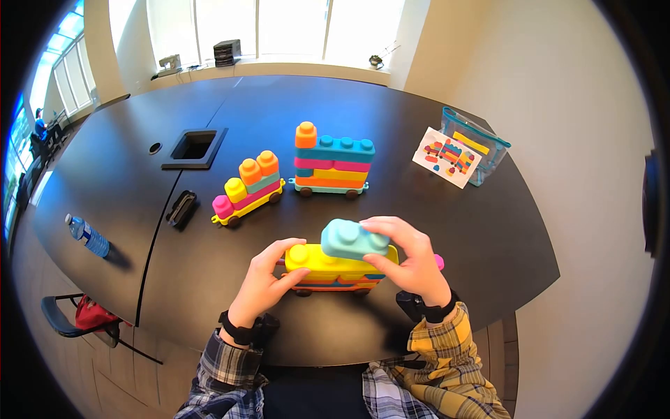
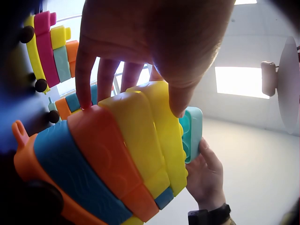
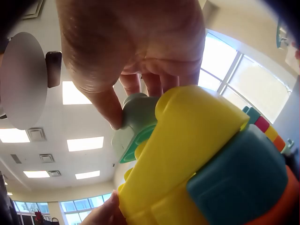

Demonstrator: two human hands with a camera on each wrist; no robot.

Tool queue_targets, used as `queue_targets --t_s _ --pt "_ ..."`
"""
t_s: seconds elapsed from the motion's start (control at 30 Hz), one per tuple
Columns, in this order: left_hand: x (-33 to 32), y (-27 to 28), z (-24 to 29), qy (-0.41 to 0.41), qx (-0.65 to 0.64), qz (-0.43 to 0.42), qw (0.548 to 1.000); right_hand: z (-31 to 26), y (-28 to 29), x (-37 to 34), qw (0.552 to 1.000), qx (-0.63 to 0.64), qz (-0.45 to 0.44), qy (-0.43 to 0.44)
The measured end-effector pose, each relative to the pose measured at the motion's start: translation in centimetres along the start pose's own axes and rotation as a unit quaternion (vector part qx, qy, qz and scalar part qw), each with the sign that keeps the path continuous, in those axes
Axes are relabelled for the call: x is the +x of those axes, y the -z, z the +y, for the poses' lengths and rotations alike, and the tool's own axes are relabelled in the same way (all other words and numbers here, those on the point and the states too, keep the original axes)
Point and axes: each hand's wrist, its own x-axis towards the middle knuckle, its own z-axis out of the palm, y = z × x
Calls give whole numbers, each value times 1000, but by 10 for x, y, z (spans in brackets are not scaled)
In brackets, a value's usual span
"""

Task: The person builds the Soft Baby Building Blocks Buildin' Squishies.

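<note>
My right hand (image 1: 413, 264) pinches a light teal building block (image 1: 349, 239) between thumb and fingers. That block is tilted over the long yellow block (image 1: 315, 261) on top of a wheeled toy train car. Lower layers of the car include orange and blue blocks, such as the blue block (image 2: 77, 164) and the orange block (image 2: 105, 150). Around the yellow block's left end, my left hand (image 1: 262, 283) grips the car, thumb on the near side and fingers beyond. In the right wrist view, the teal block's hollow underside faces the yellow studs.
Beyond the hands stand a yellow-based train car (image 1: 248, 192) and a taller teal-based car (image 1: 333, 164). A picture card (image 1: 447, 157) leans on a clear pouch (image 1: 494, 150) at right. A water bottle (image 1: 87, 237) and a black case (image 1: 182, 209) lie left, near a square table opening (image 1: 194, 148).
</note>
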Motion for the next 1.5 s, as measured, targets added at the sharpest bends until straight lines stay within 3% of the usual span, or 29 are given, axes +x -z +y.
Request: queue_targets --t_s 0.3,0.6,0.83,0.93,1.07,1.13,1.2,1.4,1.47,1.5 --pt "0 -2 0 3 -14 -7 1000 0 -7 1 997 -25 -69 -10" --pt "1 -3 -2 9 -14 -2 1000 6 -19 -12 996 -70 -30 39" --pt "1 -2 -1 2 3 -2 1000 4 -8 -17 993 -99 -60 29" --pt "1 -1 -2 1 3 0 1000 17 16 -33 993 -66 78 -53" --pt "0 -2 -1 1 8 5 1000 43 62 -72 940 -246 34 -232" --pt "1 -2 0 4 -1 3 1000 66 72 -104 922 -305 36 -237" --pt "1 -2 0 9 -9 1 1000 74 77 -122 864 -366 -8 -346" --pt "-1 -3 -4 24 -17 3 1000 91 70 -138 867 -335 -42 -366" --pt "-1 -3 -5 27 -19 2 999 87 68 -126 902 -322 -11 -287" --pt "-1 -3 -4 27 -19 3 999 84 66 -119 902 -322 -11 -286"
